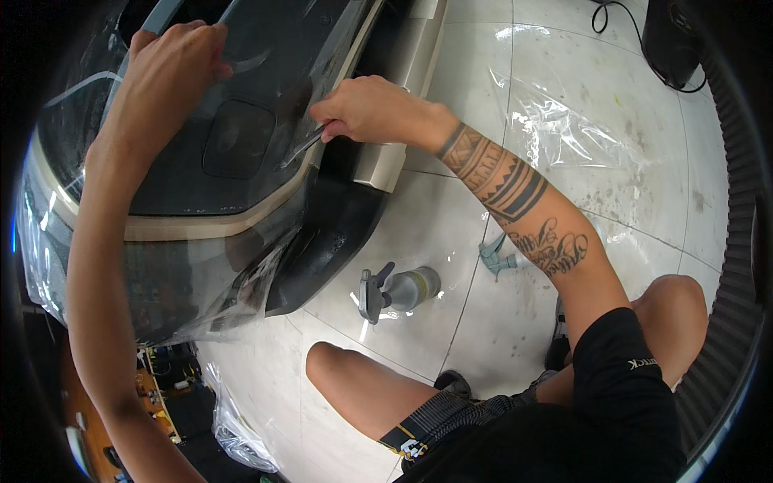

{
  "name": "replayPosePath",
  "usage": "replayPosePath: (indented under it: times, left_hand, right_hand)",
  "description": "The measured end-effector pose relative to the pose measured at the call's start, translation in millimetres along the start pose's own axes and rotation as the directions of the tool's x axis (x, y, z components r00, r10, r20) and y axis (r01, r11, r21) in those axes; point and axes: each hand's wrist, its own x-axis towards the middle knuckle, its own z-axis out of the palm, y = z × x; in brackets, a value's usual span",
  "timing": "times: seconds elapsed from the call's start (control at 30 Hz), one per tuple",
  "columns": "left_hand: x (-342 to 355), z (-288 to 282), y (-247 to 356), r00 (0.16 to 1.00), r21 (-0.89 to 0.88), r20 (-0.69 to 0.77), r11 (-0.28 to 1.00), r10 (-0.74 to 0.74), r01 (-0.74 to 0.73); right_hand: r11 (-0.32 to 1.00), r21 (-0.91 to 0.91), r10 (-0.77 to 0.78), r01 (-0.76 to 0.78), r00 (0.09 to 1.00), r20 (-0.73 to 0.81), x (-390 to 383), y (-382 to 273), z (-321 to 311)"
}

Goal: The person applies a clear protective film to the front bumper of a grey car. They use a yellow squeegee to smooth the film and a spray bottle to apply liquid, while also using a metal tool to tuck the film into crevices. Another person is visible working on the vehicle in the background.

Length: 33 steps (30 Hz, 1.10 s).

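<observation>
The work in hand is laying clear protective film (201, 105) over a car's dark rear panel (266, 48), and the step looks like smoothing and trimming along the panel's lower edge. Everything is placed here from that panel.

The left hand (173, 68) lies on the upper left part of the panel, fingers spread and pressed flat on the film, pinning it — it grips nothing. The right hand (362, 109) sits at the panel's right edge, closed around a thin tool (302, 145) whose tip points down and left along the seam where the dark panel meets the beige trim strip (201, 225). Whether the tool is a blade or a squeegee edge I cannot tell. The film hangs loose below the panel, over the bumper (161, 290), wrinkled and glinting.

On the tiled floor (451, 217) below and right of the panel lies a spray bottle (398, 291) on its side; a second, teal trigger sprayer (495, 258) lies further right, partly hidden by the forearm. A crumpled sheet of loose film (564, 129) lies on the tiles well to the right.

The next move, as I judge it, calls for a steady draw of the tool along the seam while the flat hand holds tension — a slip could score the paint or crease the film.
</observation>
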Motion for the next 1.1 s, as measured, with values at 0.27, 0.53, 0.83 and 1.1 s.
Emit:
replayPosePath:
  times: [0.27, 0.53, 0.83, 1.1]
  left_hand:
    - [9, 4, 7, 0.995, 0.062, -0.051, 0.995, 0.084, -0.080]
    - [28, -9, 17, 0.998, 0.074, 0.059, 0.997, 0.025, -0.029]
    - [51, -28, 39, 0.951, 0.080, 0.263, 0.986, -0.164, 0.148]
    - [50, -26, 35, 0.963, -0.023, 0.190, 0.979, -0.194, 0.201]
  right_hand:
    - [0.974, -0.195, -0.113, 0.118, 0.993, 0.034, 16, 8, -30]
    - [0.934, -0.294, -0.195, 0.202, 0.979, 0.055, 31, 19, -59]
    - [0.885, -0.359, -0.356, 0.298, 0.928, -0.107, 38, 27, -82]
    - [0.858, -0.416, -0.346, 0.303, 0.938, -0.031, 47, 25, -103]
